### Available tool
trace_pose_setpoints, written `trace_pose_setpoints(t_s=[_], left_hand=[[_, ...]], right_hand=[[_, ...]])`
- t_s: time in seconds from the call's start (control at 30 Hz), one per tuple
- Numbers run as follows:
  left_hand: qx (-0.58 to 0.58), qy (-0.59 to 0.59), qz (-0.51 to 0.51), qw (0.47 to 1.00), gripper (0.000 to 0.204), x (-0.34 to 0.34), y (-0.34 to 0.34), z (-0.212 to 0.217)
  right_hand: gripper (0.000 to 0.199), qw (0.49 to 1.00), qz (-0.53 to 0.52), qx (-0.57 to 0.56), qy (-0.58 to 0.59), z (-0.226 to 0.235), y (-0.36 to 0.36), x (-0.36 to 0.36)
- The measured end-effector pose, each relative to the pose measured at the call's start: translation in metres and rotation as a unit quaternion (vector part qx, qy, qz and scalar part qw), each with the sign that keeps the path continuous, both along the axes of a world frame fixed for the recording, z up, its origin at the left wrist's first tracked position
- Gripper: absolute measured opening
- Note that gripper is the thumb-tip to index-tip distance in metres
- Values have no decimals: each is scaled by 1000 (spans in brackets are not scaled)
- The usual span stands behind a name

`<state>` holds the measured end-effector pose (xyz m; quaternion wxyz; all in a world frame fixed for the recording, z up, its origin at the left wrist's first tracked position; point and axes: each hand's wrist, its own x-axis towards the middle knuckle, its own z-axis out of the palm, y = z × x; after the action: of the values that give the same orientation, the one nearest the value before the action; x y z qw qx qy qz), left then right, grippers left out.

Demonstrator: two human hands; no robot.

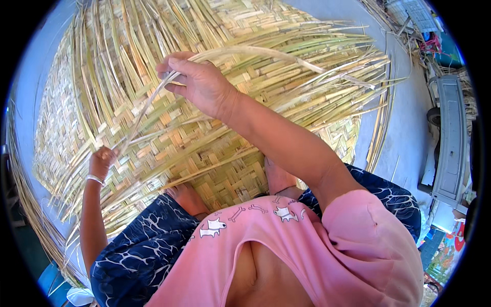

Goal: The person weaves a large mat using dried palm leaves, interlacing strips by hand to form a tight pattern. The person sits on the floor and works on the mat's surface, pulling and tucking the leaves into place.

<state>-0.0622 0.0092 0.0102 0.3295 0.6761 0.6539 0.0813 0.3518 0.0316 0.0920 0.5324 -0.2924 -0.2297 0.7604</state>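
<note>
My right hand is raised over the woven mat, its fingers pinching a long pale split reed strip. One length of the strip arches from it toward the right; another slants down toward my left hand. That hand is closed low at the mat's left side, at the lower end of the strip, its fingertips partly hidden. Long unwoven reed strips fan out from the weave to the right, and more strips run toward the far side.
My bare feet rest on the mat close to me. Loose reeds lie on the pale floor at the right, and a bundle of long reeds runs along the left. A grey metal object stands at the right.
</note>
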Motion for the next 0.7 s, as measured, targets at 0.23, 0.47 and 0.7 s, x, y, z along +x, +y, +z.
trace_pose_setpoints(t_s=[0.23,0.47,0.7], left_hand=[[3,-252,60,966,56,125,51,135],[133,-65,-170,974,53,243,54,250],[458,-121,13,881,32,132,82,284]], right_hand=[[22,850,87,164,-492,25,-7,-57],[34,717,176,347,-578,54,-41,-119],[25,709,169,259,-634,17,36,-38]])
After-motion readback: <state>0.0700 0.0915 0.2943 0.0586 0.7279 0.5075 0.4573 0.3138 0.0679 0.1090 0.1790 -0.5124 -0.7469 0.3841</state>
